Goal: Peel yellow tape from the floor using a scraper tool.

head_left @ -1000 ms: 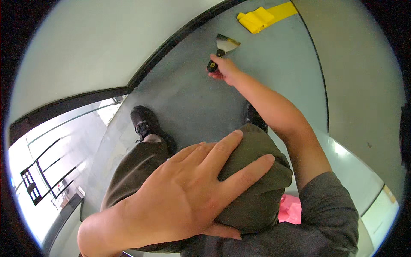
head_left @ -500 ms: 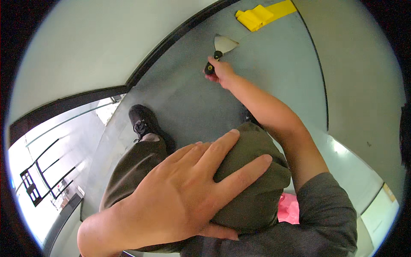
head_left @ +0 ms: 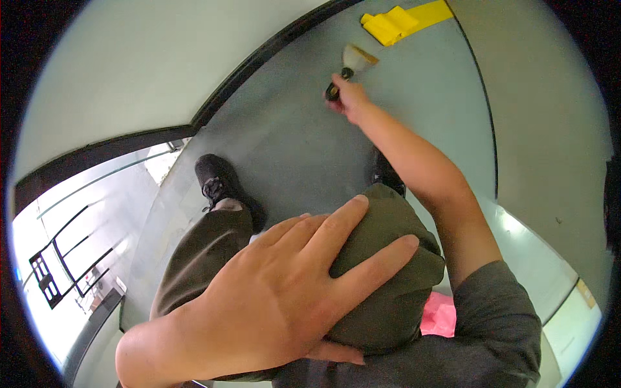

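My right hand [head_left: 349,98] is wrapped round the dark handle of a putty knife [head_left: 358,59], out over the grey floor. Its wide, pale metal blade points away from me toward a yellow strip of tape or cloth [head_left: 401,24], bunched up at its left end, with a gap between the two. The blade is slightly blurred. My left hand [head_left: 284,291] lies spread on my bent right knee, in dark olive trousers [head_left: 388,284], holding nothing.
A white wall with black skirting [head_left: 259,61] borders the floor on the left. At the right runs a grey-beige surface [head_left: 550,129] behind a dark seam. My black shoes [head_left: 217,178] stand on the floor. Something pink [head_left: 439,315] shows beside my right sleeve. At far left is a bright opening [head_left: 84,239].
My right hand has moved the putty knife forward and to the right, closer to the yellow strip. My left hand stays on the knee.
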A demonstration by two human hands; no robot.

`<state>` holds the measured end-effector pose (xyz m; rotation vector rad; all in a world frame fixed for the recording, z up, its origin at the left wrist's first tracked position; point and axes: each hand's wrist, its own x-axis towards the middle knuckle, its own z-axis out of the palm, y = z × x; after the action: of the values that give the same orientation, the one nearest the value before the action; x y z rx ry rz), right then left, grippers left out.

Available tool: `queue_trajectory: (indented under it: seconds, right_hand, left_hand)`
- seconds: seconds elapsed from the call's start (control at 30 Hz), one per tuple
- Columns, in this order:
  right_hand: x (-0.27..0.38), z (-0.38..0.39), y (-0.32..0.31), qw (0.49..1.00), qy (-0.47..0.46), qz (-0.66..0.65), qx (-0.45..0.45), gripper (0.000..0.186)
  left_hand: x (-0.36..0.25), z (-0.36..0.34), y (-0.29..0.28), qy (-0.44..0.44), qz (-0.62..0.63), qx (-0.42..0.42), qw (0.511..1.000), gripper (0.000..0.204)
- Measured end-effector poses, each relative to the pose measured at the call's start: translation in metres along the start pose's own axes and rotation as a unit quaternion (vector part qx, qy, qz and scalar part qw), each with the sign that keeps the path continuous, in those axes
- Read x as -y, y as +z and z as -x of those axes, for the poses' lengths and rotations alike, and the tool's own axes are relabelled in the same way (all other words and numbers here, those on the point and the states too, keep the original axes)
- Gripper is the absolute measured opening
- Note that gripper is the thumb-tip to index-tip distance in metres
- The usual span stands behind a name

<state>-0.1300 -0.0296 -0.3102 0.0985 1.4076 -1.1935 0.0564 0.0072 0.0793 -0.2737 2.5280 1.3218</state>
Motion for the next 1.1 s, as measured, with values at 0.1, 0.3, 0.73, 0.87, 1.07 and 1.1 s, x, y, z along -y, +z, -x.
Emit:
queue_trajectory:
  seconds: [0.1, 0.3, 0.73, 0.87, 1.07, 1.1]
  right_hand:
    - [-0.009, 0.010, 0.006, 0.996, 0.032, 0.065, 0.046, 0.033]
    - [0.066, -0.045, -0.014, 0.998, -0.059, -0.010, 0.012, 0.032]
    - [0.111, -0.063, -0.001, 0.986, -0.114, -0.072, 0.102, 0.037]
    - [0.096, -0.083, 0.016, 0.970, -0.081, -0.228, 0.026, 0.037]
    - [0.029, 0.002, 0.059, 0.992, -0.005, -0.120, 0.041, 0.033]
    - [0.024, 0.003, 0.058, 0.995, 0.002, -0.076, 0.057, 0.034]
  left_hand:
    - [0.000, -0.001, 0.000, -0.003, -0.005, -0.001, 1.000, 0.090]
    - [0.000, -0.002, 0.001, 0.009, -0.005, -0.010, 1.000, 0.090]
    - [-0.003, -0.007, -0.009, -0.005, 0.004, 0.011, 1.000, 0.088]
    - [0.010, -0.002, 0.002, 0.008, -0.003, -0.021, 1.000, 0.088]
    - [0.006, 0.005, -0.001, -0.009, -0.026, -0.004, 1.000, 0.089]
    - [0.005, 0.005, -0.001, -0.009, -0.021, -0.002, 1.000, 0.088]
